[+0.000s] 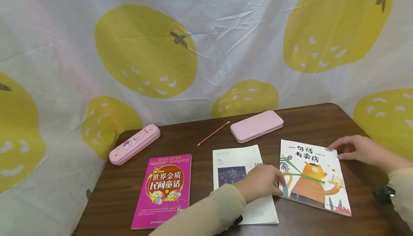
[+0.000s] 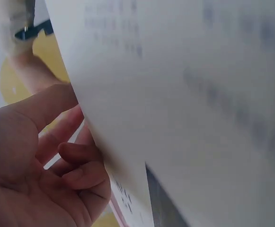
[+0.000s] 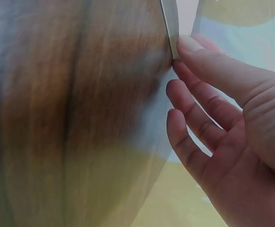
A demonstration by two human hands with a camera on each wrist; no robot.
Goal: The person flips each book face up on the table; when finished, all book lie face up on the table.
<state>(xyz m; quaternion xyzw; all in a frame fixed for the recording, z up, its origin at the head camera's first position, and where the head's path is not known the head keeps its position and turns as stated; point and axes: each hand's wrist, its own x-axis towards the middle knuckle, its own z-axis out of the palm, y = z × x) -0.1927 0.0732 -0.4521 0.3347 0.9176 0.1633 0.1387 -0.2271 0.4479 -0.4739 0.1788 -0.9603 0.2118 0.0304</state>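
Note:
A white picture book (image 1: 311, 178) with an orange bear on its cover lies at a slant on the right of the table. My left hand (image 1: 262, 182) reaches across a white book (image 1: 230, 157) and grips the picture book's lower left edge; in the left wrist view the white cover fills most of the frame beside curled fingers (image 2: 87, 175). At the upper right corner, my right hand (image 1: 358, 150) pinches the picture book between thumb and fingers. The right wrist view shows the thumb (image 3: 191, 45) on the book's edge, the other fingers loosely bent.
A magenta book (image 1: 167, 193) lies to the left of the white one. Behind them on the brown table (image 1: 200, 128) are a pink rabbit pencil case (image 1: 135, 144), a red pencil (image 1: 213, 133) and a plain pink case (image 1: 257, 125). A fruit-print curtain (image 1: 206, 49) hangs along the back edge.

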